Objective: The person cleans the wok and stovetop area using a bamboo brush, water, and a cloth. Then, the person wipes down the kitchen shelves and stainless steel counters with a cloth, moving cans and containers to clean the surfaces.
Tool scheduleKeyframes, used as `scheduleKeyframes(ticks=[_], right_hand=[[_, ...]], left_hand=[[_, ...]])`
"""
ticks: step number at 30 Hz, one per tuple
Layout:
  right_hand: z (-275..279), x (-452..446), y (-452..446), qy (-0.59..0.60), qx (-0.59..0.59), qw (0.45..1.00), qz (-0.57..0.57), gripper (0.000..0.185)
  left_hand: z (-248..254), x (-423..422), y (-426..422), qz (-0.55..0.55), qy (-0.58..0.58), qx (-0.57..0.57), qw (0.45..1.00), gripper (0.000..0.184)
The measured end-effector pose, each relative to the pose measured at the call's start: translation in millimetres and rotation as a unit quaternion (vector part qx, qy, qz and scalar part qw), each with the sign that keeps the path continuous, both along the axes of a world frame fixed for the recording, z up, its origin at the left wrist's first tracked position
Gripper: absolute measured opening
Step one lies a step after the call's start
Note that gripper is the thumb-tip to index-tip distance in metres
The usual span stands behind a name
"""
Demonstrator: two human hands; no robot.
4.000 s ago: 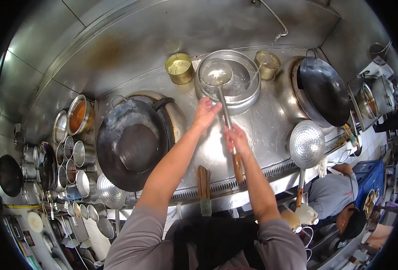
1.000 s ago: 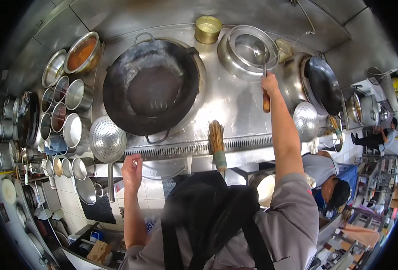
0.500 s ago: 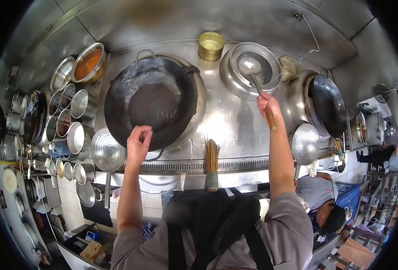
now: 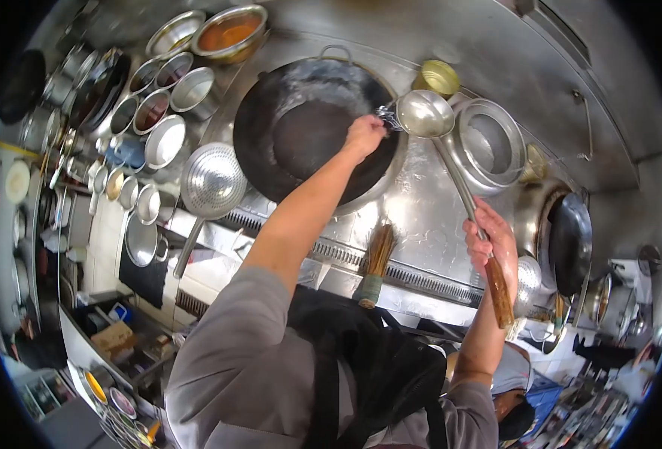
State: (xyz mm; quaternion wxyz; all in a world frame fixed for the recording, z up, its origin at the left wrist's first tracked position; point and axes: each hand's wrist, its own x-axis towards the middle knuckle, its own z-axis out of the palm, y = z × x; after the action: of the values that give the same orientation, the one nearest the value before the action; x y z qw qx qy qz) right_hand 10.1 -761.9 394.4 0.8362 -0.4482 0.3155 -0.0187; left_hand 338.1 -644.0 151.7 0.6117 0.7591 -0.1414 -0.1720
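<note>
Right of centre, my right hand (image 4: pixel 490 233) grips the ladle (image 4: pixel 458 179). Upper centre, my left hand (image 4: pixel 365 138) is at the wok (image 4: pixel 312 142), its grip unclear.

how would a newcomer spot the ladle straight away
Find the largest black wok on the steel counter. Beside it, the right hand holds the ladle. Its bowl is solid, unlike the perforated strainer, and its grip is wooden.

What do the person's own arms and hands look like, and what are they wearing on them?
Grey short sleeves cover the upper arms, and both forearms are bare. The left hand and right hand wear no gloves. I see no watch on either wrist.
</note>
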Motion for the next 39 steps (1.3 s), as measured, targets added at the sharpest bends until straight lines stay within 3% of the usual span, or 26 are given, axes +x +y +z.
scheduleKeyframes(ticks=[1, 2, 4, 8, 10, 11, 12, 13, 14, 15, 16, 18, 19, 21, 22, 23, 24, 25, 28, 35, 38, 39], right_hand=[[1.5, 5.4, 14.2, 0.008, -0.020, 1.000, 0.012, 0.046], [1.1, 11.0, 27.0, 0.015, -0.041, 0.999, 0.025, 0.047], [-8.5, 19.6, 46.1, 0.032, -0.100, 0.994, 0.043, 0.052], [-49.6, 18.6, 62.2, 0.031, -0.253, 0.966, 0.051, 0.058], [-79.4, 10.9, 66.9, 0.035, -0.356, 0.933, 0.030, 0.060], [-103.3, 1.8, 60.9, 0.042, -0.434, 0.899, 0.032, 0.062], [-122.3, -6.5, 56.4, 0.050, -0.511, 0.857, 0.030, 0.061], [-139.5, -15.2, 52.5, 0.059, -0.585, 0.809, 0.030, 0.061], [-158.4, -26.3, 49.0, 0.069, -0.653, 0.754, 0.031, 0.061], [-181.9, -37.0, 45.0, 0.047, -0.695, 0.718, 0.013, 0.061], [-196.1, -45.4, 44.2, 0.066, -0.710, 0.701, 0.020, 0.061], [-222.8, -64.0, 45.3, 0.105, -0.737, 0.667, 0.034, 0.062], [-242.0, -73.3, 43.5, 0.115, -0.747, 0.654, 0.037, 0.065], [-266.1, -85.1, 47.0, 0.148, -0.732, 0.664, 0.045, 0.066], [-273.9, -88.0, 50.3, 0.163, -0.724, 0.668, 0.047, 0.067], [-277.7, -88.3, 57.1, 0.182, -0.725, 0.663, 0.041, 0.068], [-281.6, -87.3, 61.8, 0.195, -0.724, 0.660, 0.043, 0.069], [-286.6, -85.1, 65.9, 0.195, -0.717, 0.668, 0.037, 0.069], [-298.5, -78.3, 78.7, 0.189, -0.694, 0.693, 0.048, 0.070], [-317.9, -74.6, 86.1, 0.156, -0.660, 0.730, 0.081, 0.073], [-316.5, -72.2, 85.3, 0.120, -0.651, 0.746, 0.072, 0.074], [-319.1, -73.1, 84.3, 0.101, -0.655, 0.746, 0.061, 0.074]], left_hand=[[23.1, -3.6, 2.6, 0.012, 0.045, 0.012, 0.999, 0.022], [5.6, 6.3, -3.4, 0.029, 0.003, 0.002, 1.000, 0.019], [55.4, 2.4, 14.3, 0.058, 0.064, 0.082, 0.993, 0.020], [-0.2, 53.2, 46.2, 0.075, -0.179, 0.195, 0.961, 0.030], [18.8, 52.8, 84.9, 0.043, -0.174, 0.225, 0.958, 0.028], [28.9, 47.9, 108.9, 0.009, -0.164, 0.175, 0.971, 0.023], [15.9, 66.4, 128.8, -0.083, 0.025, 0.051, 0.995, 0.023], [16.6, 62.8, 145.0, -0.060, -0.140, 0.108, 0.982, 0.028], [26.5, 60.8, 168.6, -0.095, -0.185, 0.155, 0.966, 0.037], [41.7, 53.3, 186.5, -0.088, -0.210, 0.187, 0.956, 0.034], [42.4, 49.8, 203.7, -0.077, -0.181, 0.138, 0.971, 0.032], [34.3, 50.5, 242.6, -0.064, -0.253, 0.148, 0.954, 0.026], [56.8, 33.1, 255.7, -0.050, -0.239, 0.169, 0.955, 0.025], [47.8, 28.0, 289.1, -0.012, -0.248, 0.130, 0.960, 0.024], [36.6, 29.9, 309.1, -0.027, -0.206, 0.057, 0.976, 0.025], [52.4, 12.2, 316.7, -0.010, -0.207, 0.083, 0.975, 0.021], [61.2, 3.7, 324.6, 0.002, -0.252, 0.201, 0.947, 0.016], [62.6, -4.8, 330.9, 0.033, -0.197, 0.171, 0.965, 0.014], [75.1, -27.9, 339.5, 0.085, -0.231, 0.310, 0.919, 0.016], [78.0, -69.7, 349.2, 0.148, -0.156, 0.267, 0.939, 0.012], [62.0, -92.7, 348.1, 0.080, -0.362, 0.310, 0.876, 0.013], [59.1, -111.4, 334.2, 0.059, -0.388, 0.267, 0.880, 0.014]])
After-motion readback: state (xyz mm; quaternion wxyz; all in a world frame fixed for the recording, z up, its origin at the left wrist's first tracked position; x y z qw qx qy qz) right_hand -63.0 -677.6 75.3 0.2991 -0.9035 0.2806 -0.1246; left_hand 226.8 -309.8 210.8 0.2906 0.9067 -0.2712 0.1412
